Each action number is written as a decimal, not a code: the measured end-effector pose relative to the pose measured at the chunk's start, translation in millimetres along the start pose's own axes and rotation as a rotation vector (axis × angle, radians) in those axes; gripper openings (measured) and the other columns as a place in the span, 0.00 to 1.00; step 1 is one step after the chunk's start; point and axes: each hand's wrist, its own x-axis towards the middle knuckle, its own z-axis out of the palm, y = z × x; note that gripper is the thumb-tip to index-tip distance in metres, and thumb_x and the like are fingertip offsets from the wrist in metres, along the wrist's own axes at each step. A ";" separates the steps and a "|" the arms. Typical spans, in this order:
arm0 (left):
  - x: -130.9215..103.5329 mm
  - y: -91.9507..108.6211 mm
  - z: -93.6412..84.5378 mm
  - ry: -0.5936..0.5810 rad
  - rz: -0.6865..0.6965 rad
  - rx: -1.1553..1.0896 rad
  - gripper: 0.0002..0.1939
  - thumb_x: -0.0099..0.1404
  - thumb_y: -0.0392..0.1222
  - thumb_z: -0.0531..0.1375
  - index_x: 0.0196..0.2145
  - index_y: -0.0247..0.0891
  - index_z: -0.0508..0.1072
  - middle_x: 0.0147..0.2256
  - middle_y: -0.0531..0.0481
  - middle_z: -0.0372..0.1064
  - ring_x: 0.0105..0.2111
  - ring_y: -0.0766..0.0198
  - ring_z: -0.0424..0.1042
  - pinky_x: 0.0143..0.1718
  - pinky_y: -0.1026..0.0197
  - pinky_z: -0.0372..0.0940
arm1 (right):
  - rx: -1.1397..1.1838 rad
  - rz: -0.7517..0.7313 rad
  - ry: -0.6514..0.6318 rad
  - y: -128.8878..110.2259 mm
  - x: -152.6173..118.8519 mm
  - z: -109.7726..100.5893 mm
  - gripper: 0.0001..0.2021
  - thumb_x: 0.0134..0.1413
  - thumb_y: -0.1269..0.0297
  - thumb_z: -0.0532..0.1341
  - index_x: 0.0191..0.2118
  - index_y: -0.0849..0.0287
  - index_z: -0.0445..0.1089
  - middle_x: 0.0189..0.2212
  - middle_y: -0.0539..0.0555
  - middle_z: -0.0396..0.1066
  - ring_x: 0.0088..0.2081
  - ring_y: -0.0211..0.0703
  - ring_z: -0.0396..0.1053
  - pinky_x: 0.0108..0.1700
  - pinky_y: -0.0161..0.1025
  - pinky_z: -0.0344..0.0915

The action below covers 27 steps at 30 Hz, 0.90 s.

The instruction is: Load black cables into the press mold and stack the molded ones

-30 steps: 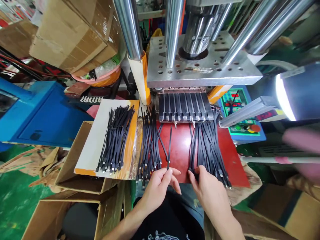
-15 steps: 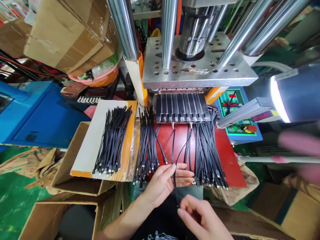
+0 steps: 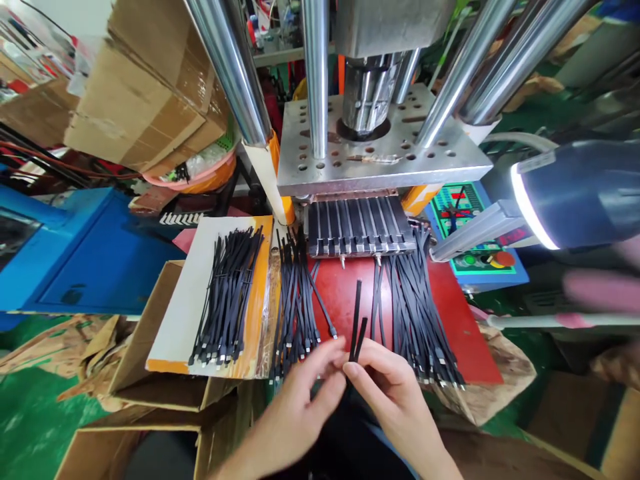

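My right hand (image 3: 395,393) pinches flat black cables (image 3: 356,323) between thumb and fingers in front of my body. Two dark strips of different height stand up out of the grip; whether they are two cables or one folded cannot be told. Curled in from the other side, my left hand (image 3: 305,400) closes at the same spot, its fingertips against the cables' lower part, partly hidden. Loose black cables (image 3: 295,300) with metal plugs lie just beyond my left hand. Another spread of black cables (image 3: 420,313) lies beyond my right hand on the red board (image 3: 340,293).
A press with a steel plate (image 3: 320,175) stands ahead, over a slotted black fixture (image 3: 360,227). Left is a bundle of cables (image 3: 227,300) on a white board (image 3: 175,320), above open cartons (image 3: 135,373). A lamp (image 3: 575,193) and control panel (image 3: 480,260) are on the right.
Both hands have come together. The left hand's spread fingers have curled in, and the right hand has moved up with the cables, whose ends now point upward. The view has shifted slightly.
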 end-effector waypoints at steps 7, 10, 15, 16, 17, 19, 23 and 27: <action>58.9 53.1 -29.2 0.135 0.420 0.210 0.09 0.73 0.45 0.66 0.38 0.38 0.83 0.36 0.48 0.80 0.37 0.60 0.77 0.44 0.58 0.69 | -0.119 -0.134 -0.004 10.6 -8.1 4.4 0.16 0.73 0.59 0.63 0.31 0.55 0.79 0.28 0.51 0.75 0.30 0.40 0.74 0.34 0.32 0.70; 60.2 61.9 -26.7 0.095 0.414 0.229 0.07 0.72 0.41 0.66 0.35 0.38 0.80 0.33 0.49 0.79 0.34 0.61 0.75 0.41 0.59 0.68 | -0.158 -0.156 0.036 12.9 -8.1 5.5 0.16 0.73 0.61 0.63 0.32 0.55 0.81 0.29 0.52 0.76 0.31 0.41 0.76 0.35 0.33 0.73; 51.4 60.3 -23.1 0.043 0.317 0.180 0.09 0.74 0.43 0.64 0.37 0.38 0.79 0.34 0.48 0.81 0.34 0.61 0.76 0.38 0.60 0.67 | -0.213 -0.230 0.170 18.3 -6.1 -7.3 0.13 0.73 0.65 0.62 0.50 0.55 0.85 0.34 0.57 0.82 0.32 0.44 0.79 0.33 0.35 0.76; 50.4 59.7 -22.9 0.036 0.310 0.171 0.09 0.74 0.44 0.64 0.37 0.38 0.79 0.34 0.48 0.81 0.33 0.61 0.76 0.38 0.60 0.67 | -0.209 -0.248 0.182 19.0 -5.5 -10.7 0.13 0.73 0.66 0.62 0.52 0.54 0.85 0.33 0.56 0.82 0.30 0.43 0.78 0.31 0.35 0.75; 49.6 59.3 -22.8 0.032 0.308 0.160 0.09 0.73 0.44 0.64 0.37 0.37 0.79 0.33 0.48 0.80 0.33 0.61 0.76 0.37 0.60 0.66 | -0.195 -0.263 0.186 19.3 -4.8 -13.8 0.14 0.72 0.67 0.62 0.54 0.54 0.84 0.31 0.54 0.81 0.27 0.42 0.77 0.29 0.35 0.74; 48.6 58.8 -22.8 0.027 0.306 0.115 0.08 0.72 0.44 0.65 0.37 0.37 0.79 0.33 0.48 0.79 0.33 0.62 0.74 0.37 0.61 0.67 | -0.144 -0.276 0.182 18.7 -2.6 -18.0 0.12 0.71 0.67 0.64 0.53 0.52 0.85 0.27 0.51 0.77 0.22 0.40 0.73 0.25 0.34 0.71; 48.6 59.5 -24.2 -0.013 0.280 -0.022 0.13 0.73 0.50 0.67 0.41 0.37 0.83 0.33 0.49 0.76 0.32 0.64 0.72 0.36 0.63 0.67 | -0.079 -0.261 0.208 13.2 4.0 -17.3 0.07 0.68 0.65 0.68 0.43 0.52 0.86 0.28 0.53 0.77 0.23 0.40 0.71 0.22 0.34 0.68; 52.0 63.0 -26.9 -0.103 0.246 -0.148 0.21 0.70 0.61 0.70 0.38 0.37 0.86 0.35 0.48 0.75 0.27 0.68 0.71 0.29 0.64 0.66 | -0.085 -0.288 0.171 4.8 11.5 -11.0 0.09 0.70 0.63 0.67 0.41 0.52 0.87 0.28 0.54 0.77 0.24 0.41 0.72 0.24 0.34 0.69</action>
